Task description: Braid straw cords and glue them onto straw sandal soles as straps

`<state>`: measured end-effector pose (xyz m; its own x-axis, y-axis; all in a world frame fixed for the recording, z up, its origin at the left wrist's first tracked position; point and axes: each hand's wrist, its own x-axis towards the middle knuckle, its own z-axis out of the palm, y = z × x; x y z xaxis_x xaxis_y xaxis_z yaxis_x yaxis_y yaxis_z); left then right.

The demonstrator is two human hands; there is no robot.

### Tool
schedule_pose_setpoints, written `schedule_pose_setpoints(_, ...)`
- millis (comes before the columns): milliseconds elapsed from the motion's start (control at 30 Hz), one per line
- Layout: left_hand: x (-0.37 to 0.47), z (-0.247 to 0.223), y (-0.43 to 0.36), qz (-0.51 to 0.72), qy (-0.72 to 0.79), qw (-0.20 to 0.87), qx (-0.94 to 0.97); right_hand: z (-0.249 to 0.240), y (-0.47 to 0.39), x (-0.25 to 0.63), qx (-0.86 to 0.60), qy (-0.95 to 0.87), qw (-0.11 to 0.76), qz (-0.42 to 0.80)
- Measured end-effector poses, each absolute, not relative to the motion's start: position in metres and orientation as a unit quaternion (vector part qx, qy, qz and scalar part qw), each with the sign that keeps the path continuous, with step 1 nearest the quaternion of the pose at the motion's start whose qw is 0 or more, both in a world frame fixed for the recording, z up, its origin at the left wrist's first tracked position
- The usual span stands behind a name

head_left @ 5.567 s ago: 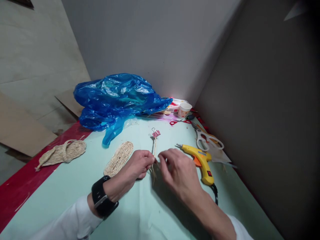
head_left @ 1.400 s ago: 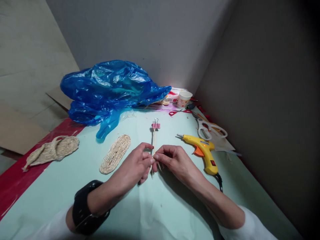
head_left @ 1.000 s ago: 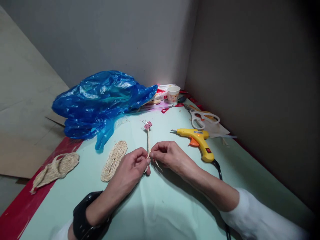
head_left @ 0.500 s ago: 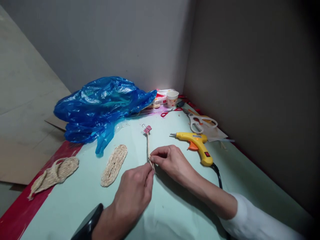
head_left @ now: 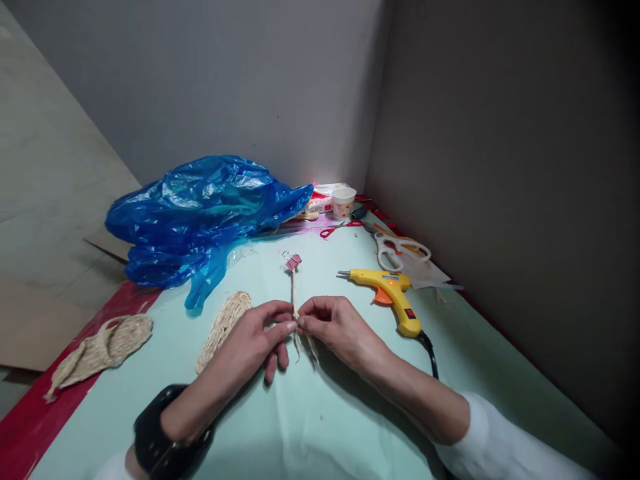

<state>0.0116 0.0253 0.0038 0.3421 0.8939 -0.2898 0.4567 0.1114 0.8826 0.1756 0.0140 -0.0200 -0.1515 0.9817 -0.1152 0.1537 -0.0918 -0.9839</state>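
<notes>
In the lower middle of the frame, the left hand (head_left: 260, 337) and right hand (head_left: 340, 327) meet at a thin straw braid (head_left: 295, 290), each pinching it between thumb and forefinger. Loose strands hang below the fingertips. A pink binder clip (head_left: 293, 262) grips its upper end. The yellow glue gun (head_left: 390, 287) lies right of centre; a woven oval (head_left: 225, 327) lies partly behind the left hand.

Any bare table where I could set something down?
Bare: between the woven sandal and black wristband; between the left forearm and right forearm, nearer than the braided strand; smaller, between the pink clip and glue gun. Crowded: far right, around paper cup and white-handled scissors.
</notes>
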Motion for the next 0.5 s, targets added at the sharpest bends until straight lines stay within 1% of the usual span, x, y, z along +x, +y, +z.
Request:
schedule_pose_setpoints(33,0.013,0.001,0.027,0.2,0.506,0.585,0.602,-0.02,0.014,0.176,-0.516,-0.551,0.392,0.526)
schedule_pose_setpoints(67,0.015,-0.002,0.028,0.198,0.482,0.625,0.581,-0.019,0.014,0.177,-0.512,-0.555,0.389,0.527)
schedule_pose_setpoints(100,0.018,-0.005,0.028,0.205,0.467,0.644,0.571,-0.019,0.014,0.177,-0.509,-0.558,0.386,0.529)
schedule_pose_setpoints(333,0.021,-0.009,0.025,0.257,0.493,0.619,0.555,-0.023,0.015,0.184,-0.525,-0.603,0.359,0.482)
schedule_pose_setpoints(500,0.02,-0.017,0.025,0.269,0.495,0.613,0.554,-0.015,0.012,0.183,-0.558,-0.651,0.304,0.415)
